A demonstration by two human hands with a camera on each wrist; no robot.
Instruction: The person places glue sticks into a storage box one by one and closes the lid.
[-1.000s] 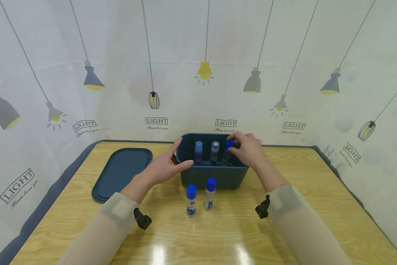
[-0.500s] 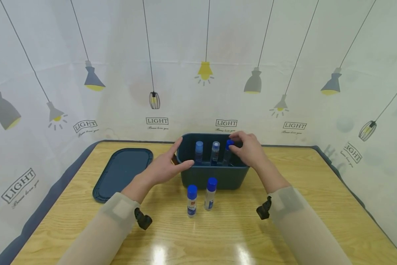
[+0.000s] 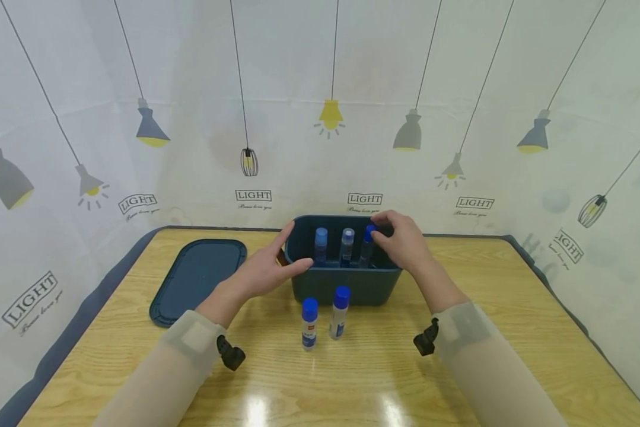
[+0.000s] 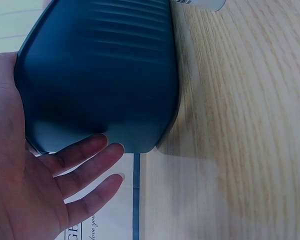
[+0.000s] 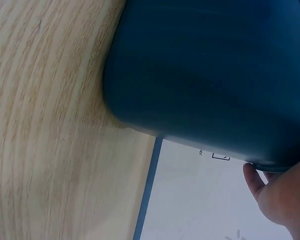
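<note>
A dark blue-green plastic bin (image 3: 346, 287) stands at the back of the wooden table. My left hand (image 3: 258, 273) spreads against its left end, thumb at the front rim; in the left wrist view the fingers lie loosely along the outer wall. Inside stand a left glue stick (image 3: 320, 246) and a middle glue stick (image 3: 346, 246). My right hand (image 3: 402, 243) pinches the blue cap of a third glue stick (image 3: 367, 246) at the bin's right, leaning slightly. In the right wrist view the bin wall hides that stick.
Two blue-capped glue sticks, a left one (image 3: 309, 323) and a right one (image 3: 339, 312), stand upright before the bin. A dark blue lid (image 3: 199, 281) lies flat at left. Patterned cloth (image 3: 202, 118) hangs behind the table.
My right hand has shifted very slightly up at the right glue stick, showing a little more of its cap. The left hand, bin and other glue sticks stay put.
</note>
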